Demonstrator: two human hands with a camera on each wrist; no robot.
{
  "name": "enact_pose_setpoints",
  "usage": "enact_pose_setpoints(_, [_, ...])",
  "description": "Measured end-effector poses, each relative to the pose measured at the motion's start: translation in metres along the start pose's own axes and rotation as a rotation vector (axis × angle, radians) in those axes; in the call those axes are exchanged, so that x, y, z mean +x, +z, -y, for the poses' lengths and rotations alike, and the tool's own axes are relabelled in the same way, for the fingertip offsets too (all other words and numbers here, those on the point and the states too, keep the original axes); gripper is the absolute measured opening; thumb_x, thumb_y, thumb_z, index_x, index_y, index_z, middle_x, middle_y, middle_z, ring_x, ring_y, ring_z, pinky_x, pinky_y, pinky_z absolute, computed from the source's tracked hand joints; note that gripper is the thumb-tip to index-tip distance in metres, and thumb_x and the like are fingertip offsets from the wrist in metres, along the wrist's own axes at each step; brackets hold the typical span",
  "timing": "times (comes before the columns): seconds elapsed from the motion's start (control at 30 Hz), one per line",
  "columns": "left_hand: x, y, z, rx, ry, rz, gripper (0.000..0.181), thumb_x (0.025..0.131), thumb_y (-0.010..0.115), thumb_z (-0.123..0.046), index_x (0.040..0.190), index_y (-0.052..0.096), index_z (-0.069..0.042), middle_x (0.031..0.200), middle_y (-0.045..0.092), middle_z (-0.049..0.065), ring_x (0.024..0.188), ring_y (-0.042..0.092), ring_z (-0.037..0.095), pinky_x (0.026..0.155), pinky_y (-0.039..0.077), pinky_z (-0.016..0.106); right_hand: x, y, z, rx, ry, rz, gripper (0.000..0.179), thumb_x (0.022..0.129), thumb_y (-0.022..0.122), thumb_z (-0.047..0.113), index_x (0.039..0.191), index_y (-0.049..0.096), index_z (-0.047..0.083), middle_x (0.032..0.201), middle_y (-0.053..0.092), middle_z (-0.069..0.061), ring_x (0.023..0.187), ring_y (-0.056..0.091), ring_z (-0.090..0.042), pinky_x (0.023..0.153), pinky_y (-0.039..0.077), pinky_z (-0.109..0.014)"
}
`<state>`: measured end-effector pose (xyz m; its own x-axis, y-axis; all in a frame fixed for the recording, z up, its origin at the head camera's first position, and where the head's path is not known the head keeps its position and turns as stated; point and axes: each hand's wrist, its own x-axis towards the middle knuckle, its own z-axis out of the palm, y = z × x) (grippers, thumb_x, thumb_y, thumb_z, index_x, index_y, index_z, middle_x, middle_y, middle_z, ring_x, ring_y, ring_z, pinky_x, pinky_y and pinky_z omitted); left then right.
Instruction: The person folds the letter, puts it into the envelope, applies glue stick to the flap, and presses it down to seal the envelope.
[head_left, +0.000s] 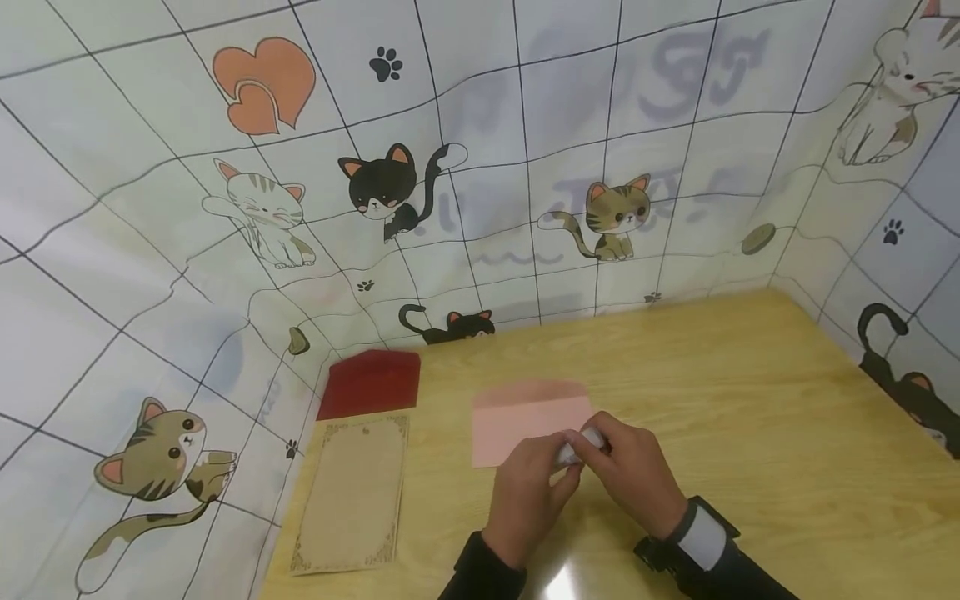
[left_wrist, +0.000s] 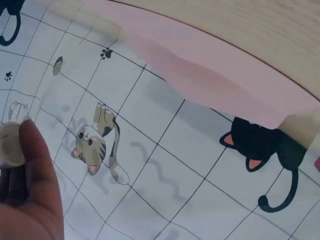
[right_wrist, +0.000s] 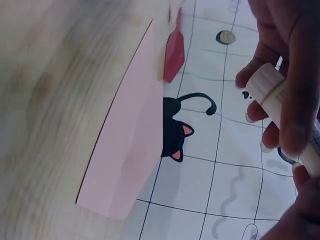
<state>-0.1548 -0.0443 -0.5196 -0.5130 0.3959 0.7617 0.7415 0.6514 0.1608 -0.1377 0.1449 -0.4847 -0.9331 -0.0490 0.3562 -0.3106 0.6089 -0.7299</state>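
Observation:
A white glue stick (head_left: 567, 455) is gripped by both hands, just over the near right corner of an open pink envelope (head_left: 517, 421). My left hand (head_left: 527, 492) has its fingers and thumb curled round one end. From the other side my right hand (head_left: 636, 473) pinches the tube, its fingers hiding part of it. In the right wrist view, the ribbed end of the glue stick (right_wrist: 270, 92) shows between the fingers. The left wrist view catches only one round end of the glue stick (left_wrist: 11, 145) beside the thumb. The envelope lies flat with its flap toward the wall.
To the left, a red envelope (head_left: 375, 383) lies near the back wall, with tan bordered paper (head_left: 352, 492) in front of it. The wooden table (head_left: 720, 375) is enclosed by a white grid-patterned cloth (head_left: 495, 192) printed with cats.

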Motion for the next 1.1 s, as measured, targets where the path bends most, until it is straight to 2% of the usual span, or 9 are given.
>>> enact_pose_setpoints(0.2, [0.003,-0.003,-0.004,0.033,0.075,-0.07,0.034,0.096,0.086,-0.034,0.117,0.076,-0.009,0.1,0.084,-0.001,0.087,0.08,0.01,0.079,0.066,0.019,0.0,-0.001,-0.002,-0.059,-0.079,-0.057,0.032,0.105,0.082,0.025,0.081,0.06,0.026,0.068,0.044,0.018,0.06,0.039,0.005,0.056,0.038,-0.02])
enact_pose_setpoints(0.3, [0.006,-0.003,-0.004,0.0,0.103,-0.076,0.027,0.104,0.076,-0.036,0.112,0.076,-0.01,0.095,0.083,-0.003,0.08,0.078,0.008,0.076,0.064,0.016,0.004,-0.01,-0.007,-0.082,-0.219,0.024,0.029,0.107,0.08,0.024,0.085,0.061,0.028,0.072,0.046,0.021,0.065,0.04,0.009,0.059,0.04,-0.018])
enact_pose_setpoints(0.37, [0.005,-0.004,-0.002,-0.052,0.101,-0.029,0.026,0.104,0.074,-0.037,0.109,0.075,-0.011,0.09,0.081,-0.005,0.074,0.074,0.004,0.073,0.061,0.013,0.009,-0.018,-0.011,-0.1,-0.369,0.079,0.02,0.11,0.077,0.028,0.093,0.066,0.026,0.079,0.055,0.02,0.072,0.047,0.009,0.062,0.045,-0.016])
enact_pose_setpoints(0.47, [0.001,-0.01,0.007,-0.275,-0.043,0.16,0.021,0.102,0.079,-0.031,0.107,0.078,-0.01,0.086,0.081,-0.003,0.073,0.068,-0.001,0.072,0.057,0.01,0.018,-0.037,-0.018,-0.134,-0.641,0.099,0.02,0.116,0.065,0.036,0.11,0.074,0.02,0.099,0.069,0.012,0.084,0.062,0.003,0.073,0.056,-0.014])
enact_pose_setpoints(0.6, [-0.004,-0.024,0.026,-0.587,-0.397,0.361,0.011,0.101,0.082,-0.016,0.11,0.083,-0.009,0.097,0.087,0.005,0.088,0.075,0.001,0.082,0.06,0.016,0.028,-0.067,-0.022,-0.146,-0.817,0.044,0.036,0.119,0.051,0.041,0.119,0.077,0.017,0.119,0.074,0.004,0.098,0.073,-0.007,0.089,0.06,-0.012])
enact_pose_setpoints(0.7, [-0.005,-0.033,0.038,-0.733,-0.554,0.383,0.015,0.109,0.073,-0.012,0.119,0.081,-0.006,0.112,0.088,0.012,0.105,0.083,0.016,0.092,0.064,0.024,0.028,-0.077,-0.023,-0.133,-0.719,0.0,0.023,0.114,0.07,0.04,0.116,0.079,0.018,0.117,0.078,0.006,0.101,0.073,-0.008,0.094,0.058,-0.012])
enact_pose_setpoints(0.83, [-0.004,-0.033,0.045,-0.953,-0.645,0.359,0.027,0.119,0.057,-0.015,0.132,0.07,0.004,0.129,0.082,0.028,0.123,0.082,0.037,0.103,0.062,0.026,0.02,-0.071,-0.035,-0.149,-0.394,0.01,0.032,0.097,0.092,0.021,0.126,0.08,0.016,0.112,0.081,0.006,0.098,0.066,-0.006,0.087,0.057,-0.019])
enact_pose_setpoints(0.97, [-0.003,-0.027,0.044,-1.106,-0.738,0.348,0.038,0.121,0.052,-0.018,0.143,0.06,0.012,0.141,0.073,0.037,0.134,0.075,0.048,0.109,0.062,0.026,0.022,-0.068,-0.068,-0.176,-0.044,0.159,0.039,0.103,0.085,0.019,0.14,0.076,0.01,0.118,0.082,-0.005,0.095,0.071,-0.009,0.078,0.061,-0.032])
enact_pose_setpoints(1.1, [-0.004,-0.023,0.042,-1.13,-0.892,0.305,0.041,0.121,0.052,-0.02,0.148,0.058,0.01,0.146,0.073,0.033,0.134,0.077,0.043,0.106,0.065,0.029,0.033,-0.068,-0.105,-0.212,0.139,0.282,0.028,0.106,0.081,0.024,0.125,0.077,0.004,0.118,0.083,-0.018,0.1,0.08,-0.031,0.08,0.066,-0.048])
